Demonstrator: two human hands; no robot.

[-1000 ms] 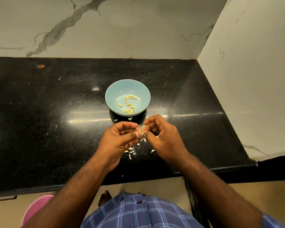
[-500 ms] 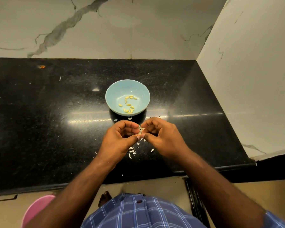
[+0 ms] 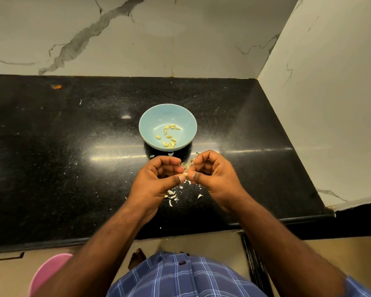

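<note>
Head view: our left hand (image 3: 156,179) and right hand (image 3: 212,176) pinch one garlic clove (image 3: 185,174); a slip could drop it beside the bowl (image 3: 147,133).

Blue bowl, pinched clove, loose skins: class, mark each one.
blue bowl (image 3: 156,118), head view, bare inner wall.
pinched clove (image 3: 185,174), head view, its pale exposed tip.
loose skins (image 3: 170,192), head view, one white flake.

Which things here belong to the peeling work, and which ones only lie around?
In the job: left hand, right hand, the garlic clove both pinch, light blue bowl, peeled cloves in it, loose skins on the black countertop.
Lying about: orange scrap at the countertop's far left, pink round object on the floor.
</note>
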